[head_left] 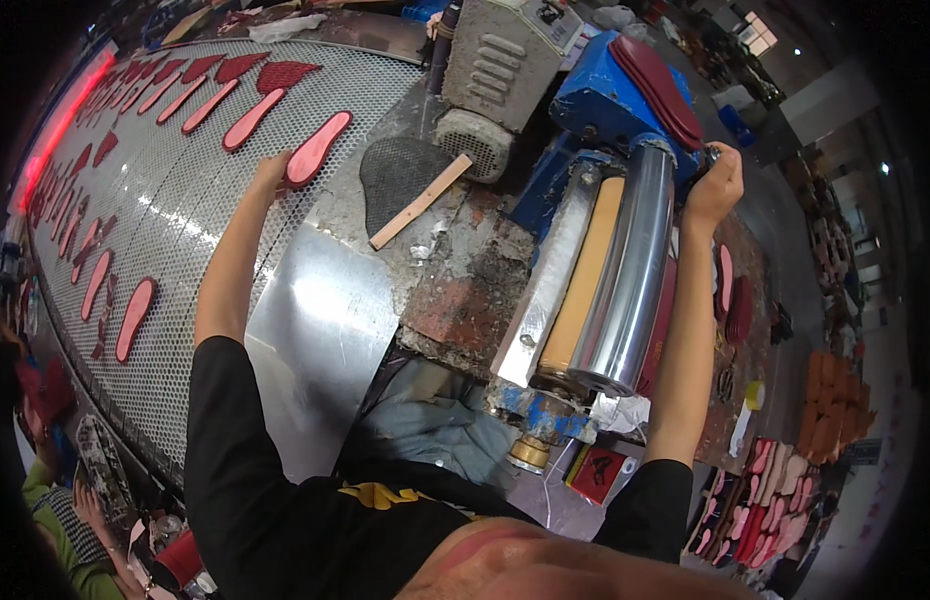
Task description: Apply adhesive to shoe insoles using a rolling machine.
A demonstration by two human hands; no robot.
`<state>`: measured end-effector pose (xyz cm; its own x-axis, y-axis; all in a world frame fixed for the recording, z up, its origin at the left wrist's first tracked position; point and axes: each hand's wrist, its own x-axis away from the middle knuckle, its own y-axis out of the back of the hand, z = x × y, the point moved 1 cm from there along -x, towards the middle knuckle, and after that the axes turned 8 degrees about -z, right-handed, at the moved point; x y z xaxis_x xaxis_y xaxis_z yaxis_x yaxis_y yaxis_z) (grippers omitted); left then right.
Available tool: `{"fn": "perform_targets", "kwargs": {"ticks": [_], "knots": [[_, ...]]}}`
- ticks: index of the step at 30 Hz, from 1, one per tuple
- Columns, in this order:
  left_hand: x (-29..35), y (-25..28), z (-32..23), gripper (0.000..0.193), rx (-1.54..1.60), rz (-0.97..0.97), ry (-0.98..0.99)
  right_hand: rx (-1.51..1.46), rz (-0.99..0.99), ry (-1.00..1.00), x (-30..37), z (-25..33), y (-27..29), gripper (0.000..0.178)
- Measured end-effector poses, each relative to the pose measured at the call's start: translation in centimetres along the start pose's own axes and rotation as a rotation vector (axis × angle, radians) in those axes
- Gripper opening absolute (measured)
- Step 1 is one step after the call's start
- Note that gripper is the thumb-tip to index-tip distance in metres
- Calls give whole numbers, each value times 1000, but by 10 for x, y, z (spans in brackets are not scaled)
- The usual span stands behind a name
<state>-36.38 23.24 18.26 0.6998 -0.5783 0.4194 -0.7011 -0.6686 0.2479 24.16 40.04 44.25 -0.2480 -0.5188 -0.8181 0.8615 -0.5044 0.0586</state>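
Observation:
On the left, my left hand pinches the heel end of a pink insole with a dark red edge, at the border of a perforated metal conveyor bed. To the right, my right hand is closed beside the roller machine, around something dark that the fingers mostly hide. Just above that hand, a stack of dark red soles lies on the blue machine housing. Between my arms run a shiny steel roller and a tan roller.
Pink insoles and dark red pieces lie in rows on the conveyor. A grey vented motor stands behind a black mesh piece and a wooden strip. More insoles lie right of my forearm. Another person's hand shows lower left.

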Motion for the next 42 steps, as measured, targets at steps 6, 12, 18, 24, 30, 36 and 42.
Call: {"fn": "perform_targets", "kwargs": {"ticks": [6,12,18,24,30,36,42], "knots": [[33,-11,18,45,-504,-469,-712,25,-47,92,4,4,-5,38],[144,-43,49,30,-894,-134,-777,-26,-23,111,0,-2,4,38],[159,-43,58,26,-912,-330,-1037,-162,44,11,-1,-5,0,35],[158,-47,62,26,-881,-333,-1055,-120,29,-5,0,-3,1,35],[157,-33,67,25,-874,-341,-1028,-107,22,24,7,-2,-6,35],[154,-60,57,25,-886,-304,-997,97,-23,430,-20,-43,15,30],[150,-33,72,34,-993,-268,-949,185,405,-69,2,64,88,54]]}}
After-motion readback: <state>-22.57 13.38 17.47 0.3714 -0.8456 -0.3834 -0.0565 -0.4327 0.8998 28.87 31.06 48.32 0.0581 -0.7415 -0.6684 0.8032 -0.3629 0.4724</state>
